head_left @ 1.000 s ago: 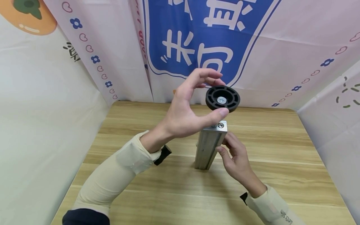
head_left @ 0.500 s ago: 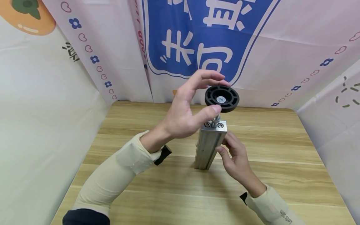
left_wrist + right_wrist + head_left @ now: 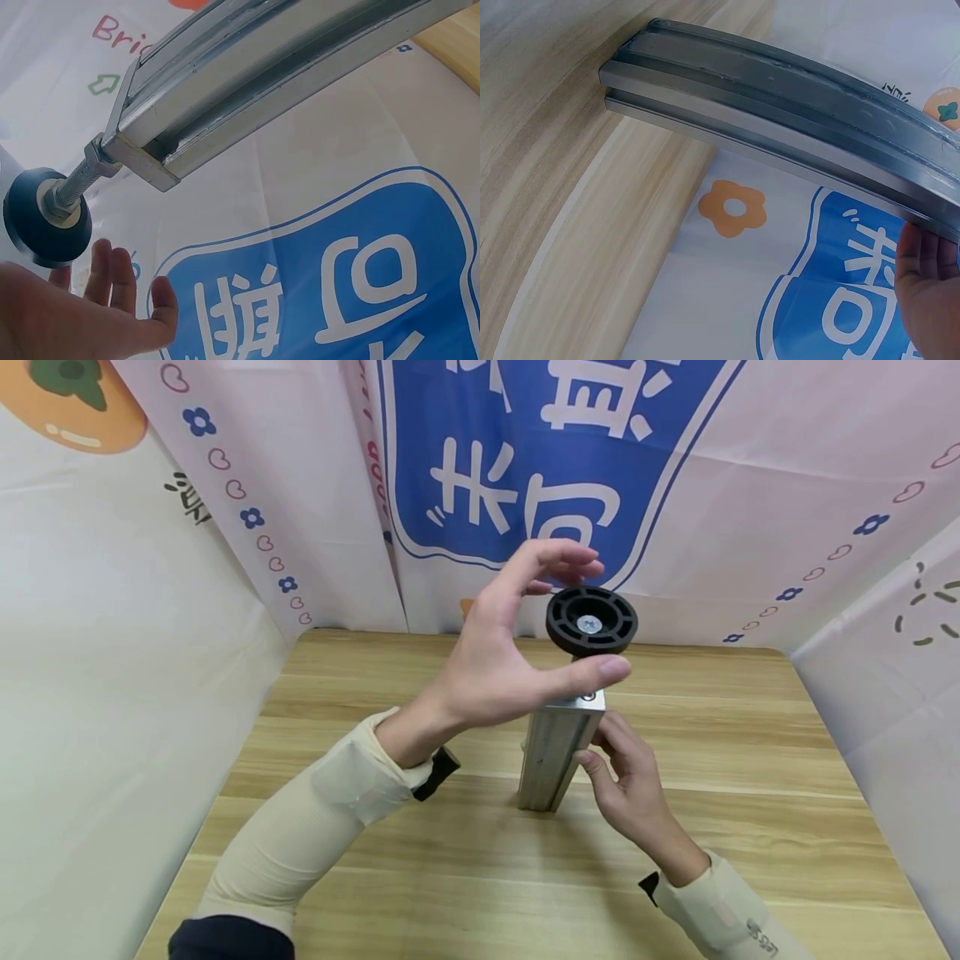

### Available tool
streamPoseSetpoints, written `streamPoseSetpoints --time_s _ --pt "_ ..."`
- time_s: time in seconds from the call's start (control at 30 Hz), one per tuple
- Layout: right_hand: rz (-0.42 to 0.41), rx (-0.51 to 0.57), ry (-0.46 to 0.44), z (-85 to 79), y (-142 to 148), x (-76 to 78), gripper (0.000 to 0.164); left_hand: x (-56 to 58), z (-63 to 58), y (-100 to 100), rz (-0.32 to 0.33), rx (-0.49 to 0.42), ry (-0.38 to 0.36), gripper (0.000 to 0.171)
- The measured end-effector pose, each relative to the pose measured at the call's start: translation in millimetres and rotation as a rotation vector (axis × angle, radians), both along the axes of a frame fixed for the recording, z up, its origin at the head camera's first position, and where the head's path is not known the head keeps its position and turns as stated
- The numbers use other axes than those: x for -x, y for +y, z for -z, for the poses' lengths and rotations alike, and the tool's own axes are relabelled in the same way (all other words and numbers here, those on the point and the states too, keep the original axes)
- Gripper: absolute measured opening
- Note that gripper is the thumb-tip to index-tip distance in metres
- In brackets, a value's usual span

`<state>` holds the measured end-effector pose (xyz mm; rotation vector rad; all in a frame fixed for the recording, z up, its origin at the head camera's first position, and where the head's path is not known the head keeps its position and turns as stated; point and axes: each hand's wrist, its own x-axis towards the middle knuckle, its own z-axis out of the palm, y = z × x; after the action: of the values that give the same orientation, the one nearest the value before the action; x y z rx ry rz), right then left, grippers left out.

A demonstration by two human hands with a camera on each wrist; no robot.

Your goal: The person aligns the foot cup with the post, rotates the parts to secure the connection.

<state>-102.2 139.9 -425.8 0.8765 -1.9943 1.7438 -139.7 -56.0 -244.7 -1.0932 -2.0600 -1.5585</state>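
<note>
An aluminium profile [image 3: 557, 760] stands upright on the table, its slotted side running lengthwise in the right wrist view. From its top end plate rises a threaded stud [image 3: 75, 184] with a nut, bearing a round black levelling foot [image 3: 592, 620] with a screw head in its centre. My left hand [image 3: 498, 668] spreads around the foot without gripping it. Its thumb lies in front of and below the rim, and its fingers arch behind. My right hand [image 3: 628, 781] holds the profile's right side between thumb and fingers, the fingertips partly hidden behind it.
The wooden table [image 3: 360, 852] ends against a printed cloth backdrop [image 3: 465, 485] behind the profile, and white cloth walls stand at both sides. Each wrist wears a cream sleeve [image 3: 322, 810] with a black piece at the cuff.
My left thumb slides left along the foot's front rim, then swings back right below it, while the fingers lift off the far rim. My right hand and the profile stay in place.
</note>
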Motion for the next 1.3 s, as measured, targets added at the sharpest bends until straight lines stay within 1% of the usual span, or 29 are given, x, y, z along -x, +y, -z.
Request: streamPoseSetpoints --time_s 0.1,0.2,0.43,0.63,0.77,0.93,1.03,1.2,1.3 --pt "0.006 -0.011 -0.013 -1.6 -0.2 -0.8 0.038 -0.5 0.5 0.2 -0.045 0.000 0.009 0.080" --pt "0.009 -0.016 -0.020 -2.7 -0.3 -1.1 0.038 -0.8 1.0 0.2 -0.069 -0.005 0.010 0.080" --pt "0.002 -0.003 -0.010 -1.9 -0.2 -0.7 0.035 -0.9 1.5 -0.1 -0.075 -0.006 0.008 0.073" --pt "-0.005 0.005 0.004 -0.9 -0.2 -0.2 0.034 -0.7 1.5 -0.9 -0.044 -0.022 -0.007 0.070" --pt "-0.004 0.004 0.002 -1.5 -0.2 -0.2 0.036 -0.2 1.7 -0.7 0.003 -0.048 -0.017 0.069" --pt "0.013 -0.019 -0.025 -3.9 -0.5 -2.2 0.039 0.4 3.0 -0.4 0.059 -0.077 -0.009 0.070" --pt "0.019 -0.028 -0.036 -4.2 -0.6 -3.2 0.041 0.2 3.0 -0.4 0.085 -0.085 -0.003 0.068" --pt "0.020 -0.027 -0.034 -3.7 -0.7 -3.5 0.042 -0.7 2.1 -1.5 0.107 -0.067 0.005 0.062" --pt "0.018 -0.025 -0.029 -3.8 -0.6 -3.4 0.041 -1.7 1.3 -1.8 0.099 -0.055 0.004 0.061"
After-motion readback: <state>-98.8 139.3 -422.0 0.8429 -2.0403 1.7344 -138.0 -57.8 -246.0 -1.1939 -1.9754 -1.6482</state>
